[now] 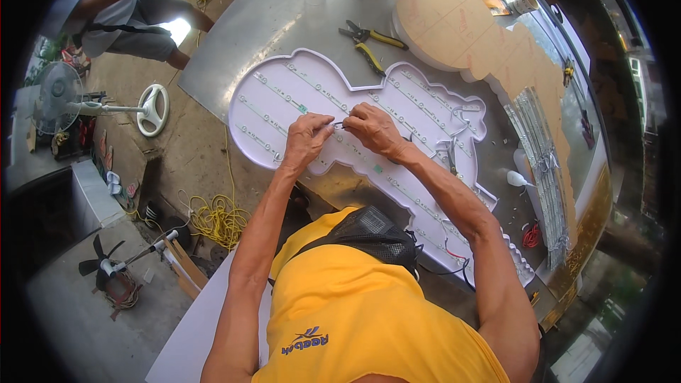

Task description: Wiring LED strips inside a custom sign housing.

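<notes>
Above a pale, curvy-edged tray (273, 103) lined with strips of small lights (323, 90) on a metal table (234, 42), we hold our left hand (306, 141) and right hand (372, 128) close together, both pinching a thin dark wire (339, 125) at the fingertips. Just beyond the tray's far edge, we see yellow-and-black pliers (360, 35) lying with their handles apart.

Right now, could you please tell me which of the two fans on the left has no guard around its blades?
The lower fan: its dark blades are bare, while the upper fan has its blades caged.
</notes>
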Tool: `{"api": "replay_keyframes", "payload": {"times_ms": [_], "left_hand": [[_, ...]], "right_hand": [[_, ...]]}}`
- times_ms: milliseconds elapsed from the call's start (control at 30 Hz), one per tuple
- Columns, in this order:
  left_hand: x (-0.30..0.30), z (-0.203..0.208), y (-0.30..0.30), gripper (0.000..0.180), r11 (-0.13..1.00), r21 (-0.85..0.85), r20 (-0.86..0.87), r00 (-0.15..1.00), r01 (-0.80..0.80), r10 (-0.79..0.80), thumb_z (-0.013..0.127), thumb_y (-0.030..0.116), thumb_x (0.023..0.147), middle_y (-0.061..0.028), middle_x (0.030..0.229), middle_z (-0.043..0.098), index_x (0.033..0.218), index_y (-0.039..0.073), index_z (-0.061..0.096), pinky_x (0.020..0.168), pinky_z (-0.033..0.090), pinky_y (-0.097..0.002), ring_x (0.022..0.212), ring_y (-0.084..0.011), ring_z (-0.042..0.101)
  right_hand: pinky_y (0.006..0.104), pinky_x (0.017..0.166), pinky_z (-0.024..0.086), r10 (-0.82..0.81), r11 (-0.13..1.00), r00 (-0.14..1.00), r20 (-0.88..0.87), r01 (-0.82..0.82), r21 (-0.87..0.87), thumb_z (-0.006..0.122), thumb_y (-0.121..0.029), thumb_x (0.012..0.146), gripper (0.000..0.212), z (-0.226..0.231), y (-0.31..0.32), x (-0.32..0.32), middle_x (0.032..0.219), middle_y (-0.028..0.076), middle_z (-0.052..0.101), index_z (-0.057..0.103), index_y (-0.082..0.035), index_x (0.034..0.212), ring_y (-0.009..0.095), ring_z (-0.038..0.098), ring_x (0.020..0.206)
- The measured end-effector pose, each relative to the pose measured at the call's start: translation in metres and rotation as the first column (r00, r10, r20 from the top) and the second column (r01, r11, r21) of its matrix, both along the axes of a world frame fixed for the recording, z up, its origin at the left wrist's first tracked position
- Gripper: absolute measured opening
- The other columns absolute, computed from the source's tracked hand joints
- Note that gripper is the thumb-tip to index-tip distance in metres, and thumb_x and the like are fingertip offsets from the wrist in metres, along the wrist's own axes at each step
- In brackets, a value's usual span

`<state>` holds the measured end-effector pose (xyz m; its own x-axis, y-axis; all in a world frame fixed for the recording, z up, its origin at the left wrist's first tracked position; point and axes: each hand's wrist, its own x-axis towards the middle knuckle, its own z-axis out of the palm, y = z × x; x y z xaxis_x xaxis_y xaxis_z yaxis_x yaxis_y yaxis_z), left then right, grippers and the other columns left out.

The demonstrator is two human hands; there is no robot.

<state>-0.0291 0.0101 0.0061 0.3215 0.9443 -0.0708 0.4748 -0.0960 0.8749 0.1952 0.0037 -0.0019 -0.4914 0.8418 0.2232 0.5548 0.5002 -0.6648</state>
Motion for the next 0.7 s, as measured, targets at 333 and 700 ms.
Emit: {"api": "replay_keyframes", "payload": {"times_ms": [333,700], "left_hand": [[0.005,0.007,0.025,0.016,0.997,-0.083,-0.151,0.989,-0.004,-0.008,0.074,0.016,0.085,-0.0120,0.090,0.070,0.098,0.008,0.078,0.074,0.054,-0.0355,0.078,-0.0265,0.068],[0.016,0.018,0.007,0.013,0.984,0.114,-0.307,0.947,0.134,-0.093,0.071,0.014,0.082,-0.0129,0.084,0.068,0.089,0.005,0.077,0.074,0.053,-0.0387,0.079,-0.0312,0.067]], "right_hand": [[0.0385,0.077,0.051,-0.061,0.991,0.997,0.049,0.067,-0.113,0.065,-0.013,0.090,0.011,0.006,0.025,-0.005,0.091,0.009,0.060,0.072,-0.010,0.098,0.029,0.063,0.093],[0.0388,0.078,0.053,0.134,0.972,0.980,0.145,-0.101,-0.213,0.066,-0.017,0.090,0.012,0.002,0.022,-0.003,0.093,0.008,0.060,0.071,-0.008,0.097,0.028,0.063,0.094]]}}
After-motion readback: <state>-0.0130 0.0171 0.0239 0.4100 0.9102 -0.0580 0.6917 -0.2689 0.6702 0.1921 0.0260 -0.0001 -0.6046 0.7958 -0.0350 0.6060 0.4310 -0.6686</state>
